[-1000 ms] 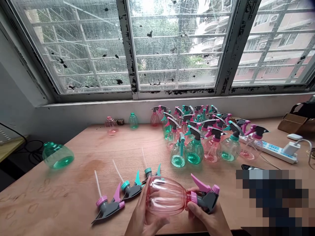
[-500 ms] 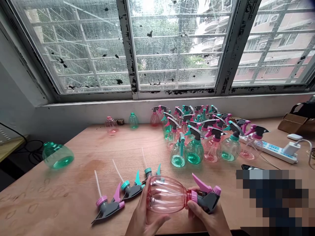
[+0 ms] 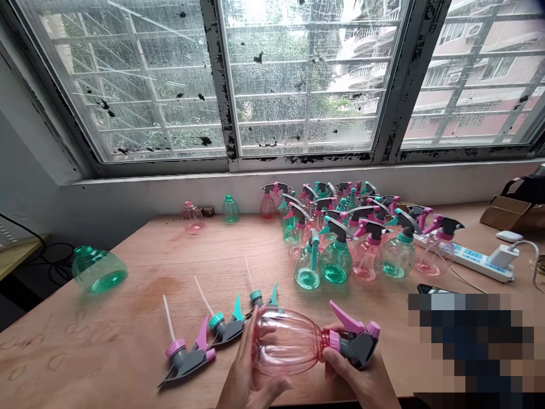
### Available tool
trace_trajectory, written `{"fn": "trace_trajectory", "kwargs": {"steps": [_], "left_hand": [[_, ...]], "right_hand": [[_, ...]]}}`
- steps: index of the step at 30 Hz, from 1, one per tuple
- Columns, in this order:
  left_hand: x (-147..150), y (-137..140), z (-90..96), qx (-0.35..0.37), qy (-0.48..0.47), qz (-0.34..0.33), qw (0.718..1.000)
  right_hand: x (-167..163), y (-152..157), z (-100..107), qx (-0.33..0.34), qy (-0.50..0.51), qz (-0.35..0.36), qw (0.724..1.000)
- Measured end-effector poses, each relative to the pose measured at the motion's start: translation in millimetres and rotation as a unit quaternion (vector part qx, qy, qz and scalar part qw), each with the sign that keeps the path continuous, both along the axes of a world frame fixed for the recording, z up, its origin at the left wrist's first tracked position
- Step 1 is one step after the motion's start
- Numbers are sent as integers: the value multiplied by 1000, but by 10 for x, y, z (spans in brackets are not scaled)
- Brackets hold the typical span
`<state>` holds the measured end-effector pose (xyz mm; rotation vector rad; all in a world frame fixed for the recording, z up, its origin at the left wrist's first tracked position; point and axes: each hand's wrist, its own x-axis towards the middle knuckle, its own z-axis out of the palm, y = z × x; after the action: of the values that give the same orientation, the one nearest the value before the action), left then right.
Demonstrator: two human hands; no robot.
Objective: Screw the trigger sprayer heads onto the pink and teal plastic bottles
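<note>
wooden table (image 3: 85, 355) ran up to the wall, faint ring marks on its top. bottle cluster (image 3: 336, 270), pink and green, stood packed, spray heads on. left of the cluster, toward the wall: headless pink bottle (image 3: 193, 220), small dark block (image 3: 208, 211), headless green bottle (image 3: 230, 211). far left of it: another green bottle (image 3: 100, 271). nearer side, left of it: three loose spray heads (image 3: 187, 363) lay, tubes upward. right of it: power strip (image 3: 481, 264), brown box (image 3: 508, 213).

Held bottle (image 3: 287, 342) translucent pink; its sprayer head (image 3: 360, 347) dark grey, trigger (image 3: 346, 318) pink. Leftmost bottle (image 3: 100, 271) translucent green. Near-left loose sprayers (image 3: 230, 332) grey with pink or turquoise. Tabletop (image 3: 85, 349) pinkish brown, blotched.
</note>
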<state>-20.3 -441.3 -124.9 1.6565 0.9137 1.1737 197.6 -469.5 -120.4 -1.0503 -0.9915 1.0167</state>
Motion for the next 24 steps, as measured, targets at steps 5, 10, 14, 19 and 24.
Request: {"fn": "trace_trajectory", "kwargs": {"steps": [5,10,14,19,24], "left_hand": [[30,-31,88,9,40,43,998],[30,-44,84,2,43,47,998],[35,-33,85,3,2,22,1000],[31,-15,75,10,26,40,999],[43,-34,66,-9,46,53,998]], "right_hand": [[5,-8,29,-2,17,3,1000],[-10,-15,41,-3,11,-1,1000],[-31,-14,36,-9,0,-13,1000],[-36,-4,36,3,5,-23,1000],[-37,-4,61,-1,8,-21,1000]]}}
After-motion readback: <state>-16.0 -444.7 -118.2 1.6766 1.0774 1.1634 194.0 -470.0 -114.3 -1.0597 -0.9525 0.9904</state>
